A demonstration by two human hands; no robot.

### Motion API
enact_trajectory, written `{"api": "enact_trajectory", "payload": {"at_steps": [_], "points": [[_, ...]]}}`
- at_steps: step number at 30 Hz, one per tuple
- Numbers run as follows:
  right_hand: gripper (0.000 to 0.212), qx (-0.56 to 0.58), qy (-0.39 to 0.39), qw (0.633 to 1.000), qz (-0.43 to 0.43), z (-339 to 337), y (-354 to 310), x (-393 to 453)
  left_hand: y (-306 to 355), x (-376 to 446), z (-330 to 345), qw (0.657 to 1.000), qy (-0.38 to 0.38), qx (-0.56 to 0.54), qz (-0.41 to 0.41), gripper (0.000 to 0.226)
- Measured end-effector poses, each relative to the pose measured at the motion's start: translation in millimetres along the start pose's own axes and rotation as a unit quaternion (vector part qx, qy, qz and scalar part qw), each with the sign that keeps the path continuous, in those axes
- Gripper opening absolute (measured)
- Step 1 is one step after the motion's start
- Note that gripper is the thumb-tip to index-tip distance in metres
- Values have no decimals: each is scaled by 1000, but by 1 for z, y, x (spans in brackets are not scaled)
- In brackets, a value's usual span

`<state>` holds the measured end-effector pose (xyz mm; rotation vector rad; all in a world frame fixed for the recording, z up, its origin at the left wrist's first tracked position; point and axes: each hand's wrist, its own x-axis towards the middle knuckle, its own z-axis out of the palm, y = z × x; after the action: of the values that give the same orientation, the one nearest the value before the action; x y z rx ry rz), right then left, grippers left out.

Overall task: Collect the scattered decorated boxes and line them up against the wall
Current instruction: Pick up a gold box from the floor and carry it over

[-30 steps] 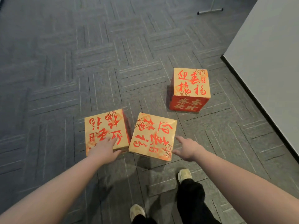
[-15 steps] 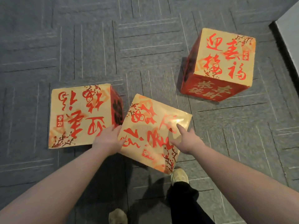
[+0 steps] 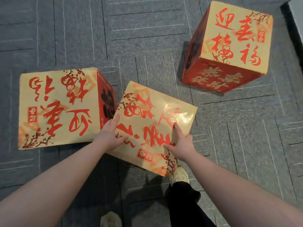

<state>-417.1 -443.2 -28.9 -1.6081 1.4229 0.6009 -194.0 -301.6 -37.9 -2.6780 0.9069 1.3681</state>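
Three gold boxes with red calligraphy stand on the grey carpet. The middle box [image 3: 154, 115] lies askew right in front of me. My left hand [image 3: 109, 133] grips its left edge, thumb on the top face and fingers down the side. My right hand [image 3: 182, 145] holds its right edge, with index finger and thumb lying on the top face. Whether this box is off the floor I cannot tell. The left box [image 3: 57, 108] sits close beside it, just behind my left hand. The right box [image 3: 234, 40] stands apart at the upper right.
The pale wall [image 3: 297, 15] with a dark skirting strip [image 3: 286, 18] runs along the top right corner, just beyond the right box. My shoes [image 3: 179, 175] and a black trouser leg [image 3: 185, 203] are directly under the middle box's near corner. Open carpet lies to the far left.
I have leaned in closer. My left hand left the left box and took the middle box's left edge. My right hand moved from beside that box onto its right edge.
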Motion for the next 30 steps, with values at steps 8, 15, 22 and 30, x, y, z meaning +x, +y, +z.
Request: {"api": "enact_trajectory", "payload": {"at_steps": [8, 15, 22, 30], "points": [[91, -21, 47, 999, 1, -37, -19, -29, 21, -32, -39, 998, 44, -5, 40, 98], [89, -80, 77, 988, -104, -105, -94, -119, 26, -137, -129, 991, 106, -76, 32, 94], [89, -190, 77, 957, -207, -147, -206, -249, -4, -278, -195, 960, 194, -203, -15, 96], [86, -271, 52, 901, -335, -153, -320, -408, -50, -462, -280, 911, 311, -260, -69, 94]]}}
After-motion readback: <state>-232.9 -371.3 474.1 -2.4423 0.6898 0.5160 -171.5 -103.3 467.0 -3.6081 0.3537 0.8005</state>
